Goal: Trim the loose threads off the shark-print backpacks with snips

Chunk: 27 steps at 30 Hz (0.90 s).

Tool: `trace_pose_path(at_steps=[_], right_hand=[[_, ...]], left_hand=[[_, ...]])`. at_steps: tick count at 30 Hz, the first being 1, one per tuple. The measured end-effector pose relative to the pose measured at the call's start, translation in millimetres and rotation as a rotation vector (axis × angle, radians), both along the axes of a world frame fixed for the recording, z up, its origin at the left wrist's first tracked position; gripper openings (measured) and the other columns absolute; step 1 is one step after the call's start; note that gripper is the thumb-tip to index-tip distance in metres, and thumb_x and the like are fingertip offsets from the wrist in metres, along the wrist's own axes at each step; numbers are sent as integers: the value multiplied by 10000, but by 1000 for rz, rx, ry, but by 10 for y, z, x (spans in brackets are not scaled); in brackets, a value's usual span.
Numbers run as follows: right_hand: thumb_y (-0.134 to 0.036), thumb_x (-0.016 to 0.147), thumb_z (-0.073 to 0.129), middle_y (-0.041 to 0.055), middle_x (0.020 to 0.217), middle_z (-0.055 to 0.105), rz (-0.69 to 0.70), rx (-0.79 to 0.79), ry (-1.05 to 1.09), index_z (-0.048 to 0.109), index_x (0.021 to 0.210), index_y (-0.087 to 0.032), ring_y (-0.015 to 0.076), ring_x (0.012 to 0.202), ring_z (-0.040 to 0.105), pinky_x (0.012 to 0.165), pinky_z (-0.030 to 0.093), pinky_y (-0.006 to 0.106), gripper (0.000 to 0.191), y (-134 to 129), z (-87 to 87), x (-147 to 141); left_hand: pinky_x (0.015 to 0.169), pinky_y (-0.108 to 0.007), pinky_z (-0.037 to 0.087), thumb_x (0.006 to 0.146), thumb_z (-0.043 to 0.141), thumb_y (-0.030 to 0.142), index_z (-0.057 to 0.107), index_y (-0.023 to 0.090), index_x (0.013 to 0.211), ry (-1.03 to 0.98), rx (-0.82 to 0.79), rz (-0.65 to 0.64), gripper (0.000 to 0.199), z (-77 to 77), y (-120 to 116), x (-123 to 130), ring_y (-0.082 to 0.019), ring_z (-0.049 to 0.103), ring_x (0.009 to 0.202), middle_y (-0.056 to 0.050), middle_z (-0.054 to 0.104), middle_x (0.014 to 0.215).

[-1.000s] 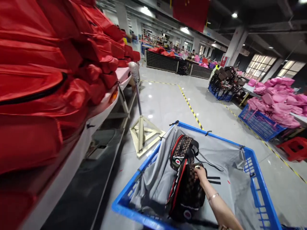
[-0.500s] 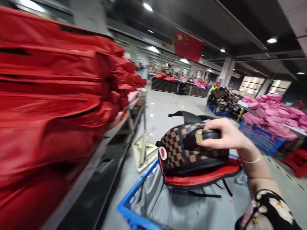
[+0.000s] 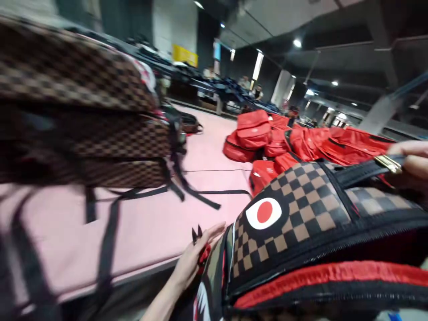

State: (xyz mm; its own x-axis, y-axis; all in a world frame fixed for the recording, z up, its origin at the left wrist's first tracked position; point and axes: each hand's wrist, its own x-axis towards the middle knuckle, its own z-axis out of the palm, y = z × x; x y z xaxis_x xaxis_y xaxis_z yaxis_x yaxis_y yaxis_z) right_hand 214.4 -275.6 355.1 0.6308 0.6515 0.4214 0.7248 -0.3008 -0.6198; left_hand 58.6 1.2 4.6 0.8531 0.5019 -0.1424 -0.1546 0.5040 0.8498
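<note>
A brown-and-black checkered backpack (image 3: 307, 209) with a white-and-red eye patch fills the lower right. Its zip gapes along the side, showing red lining. My right hand (image 3: 416, 162), partly cut off by the frame's edge, is closed round the black top handle (image 3: 364, 171) near its gold buckle. Beside the bag's front panel is my left hand (image 3: 197, 256), its fingers reaching along the panel. A pair of thread snips (image 3: 197, 234) with dark tips sticks out of that hand, with red showing by the palm. The panel hides part of the left hand.
To the left, checkered backpacks (image 3: 123, 129) are stacked on a pink-topped table (image 3: 150, 240), their black straps hanging over its edge. Red backpacks (image 3: 254, 129) lie heaped further along. People and dark piles are in the background.
My view has swung from the aisle and blue crate to the pink table. The backpack has come along in my right hand, nearer to me. My left hand with the snips has come into view.
</note>
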Motion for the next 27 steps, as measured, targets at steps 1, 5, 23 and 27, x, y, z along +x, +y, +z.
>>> trace_pose_path(at_steps=[1, 5, 23, 27], right_hand=[[-611, 651, 670, -60, 341, 320, 88, 1, 109, 590, 619, -243, 37, 255, 235, 256, 61, 198, 378, 338, 20, 44], [-592, 661, 670, -98, 364, 251, 465, -77, 262, 341, 490, -203, -2, 292, 193, 303, 104, 168, 537, 1773, -122, 193], [-307, 843, 513, 67, 997, 669, 385, -106, 273, 648, 981, -192, 186, 903, 617, 798, 478, 313, 224, 1683, -3451, 589], [-346, 881, 471, 44, 797, 647, 175, 110, 662, 621, 848, -186, 159, 734, 613, 696, 492, 278, 222, 1120, -3845, 4]], left_hand=[[1027, -382, 389, 670, 659, 550, 660, 152, 1070, 17, -54, 39, 564, -52, 30, -207, -319, 456, 1215, -107, 604, 1207], [924, -374, 489, 614, 732, 480, 662, 195, 1053, 131, -216, 271, 529, -424, 164, -807, -297, 582, 1073, -67, 687, 1053], [772, -276, 523, 802, 527, 398, 642, 142, 996, 552, 33, 949, 341, -743, 313, -983, -171, 623, 857, -63, 669, 970], [788, -296, 504, 849, 458, 433, 638, 168, 914, 397, 503, 1057, 327, -296, -11, -716, -175, 603, 849, -51, 652, 957]])
